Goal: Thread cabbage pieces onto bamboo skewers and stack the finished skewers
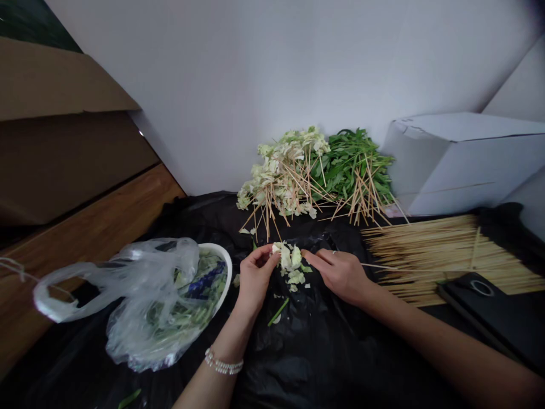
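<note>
My left hand (255,275) pinches a stack of pale cabbage pieces (289,262) from the left. My right hand (340,274) is closed on a thin bamboo skewer (374,266) that runs off to the right, its tip at the cabbage pieces. Both hands hover over black plastic sheeting (306,352). Behind them lies a heap of finished cabbage skewers (281,176) and a heap of leafy green skewers (353,167). A bead bracelet sits on my left wrist.
A white bowl (225,262) of greens under a clear plastic bag (145,295) sits to the left. A pile of bare skewers (438,255) lies on the right, beside a black flat object (489,307). A white box (464,159) and brown cardboard (59,130) flank the wall.
</note>
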A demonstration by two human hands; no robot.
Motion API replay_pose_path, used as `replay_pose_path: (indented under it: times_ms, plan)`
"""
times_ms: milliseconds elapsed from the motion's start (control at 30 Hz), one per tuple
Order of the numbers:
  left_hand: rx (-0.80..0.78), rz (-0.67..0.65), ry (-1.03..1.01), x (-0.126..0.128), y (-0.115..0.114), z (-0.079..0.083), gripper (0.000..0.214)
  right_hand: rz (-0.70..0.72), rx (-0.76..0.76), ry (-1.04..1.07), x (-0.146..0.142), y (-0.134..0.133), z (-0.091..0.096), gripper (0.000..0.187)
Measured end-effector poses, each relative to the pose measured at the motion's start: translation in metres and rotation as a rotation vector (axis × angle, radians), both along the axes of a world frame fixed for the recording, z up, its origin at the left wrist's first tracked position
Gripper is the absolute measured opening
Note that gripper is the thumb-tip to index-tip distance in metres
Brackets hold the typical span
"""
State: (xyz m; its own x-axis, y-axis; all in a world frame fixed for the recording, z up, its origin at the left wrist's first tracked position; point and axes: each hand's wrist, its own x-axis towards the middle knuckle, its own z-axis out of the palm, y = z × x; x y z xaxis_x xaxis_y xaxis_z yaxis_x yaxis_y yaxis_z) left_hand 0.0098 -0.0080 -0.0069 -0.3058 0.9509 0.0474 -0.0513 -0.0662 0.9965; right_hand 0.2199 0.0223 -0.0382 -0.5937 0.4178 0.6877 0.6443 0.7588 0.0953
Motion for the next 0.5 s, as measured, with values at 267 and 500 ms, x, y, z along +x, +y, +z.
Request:
replay_pose_path:
  times_ms: [267, 500]
  plan:
    - [-0.009, -0.009, 0.03, 0.0028, -0.0009, 0.0015, 0.027, -0.029, -0.034, 0.013, -0.0005, -0.0005, -0.0006, 0.036]
    - [0.01, -0.015, 0.014, -0.0002, -0.0009, -0.0016, 0.028, -0.04, -0.061, 0.045, -0.0012, -0.0006, 0.0003, 0.034]
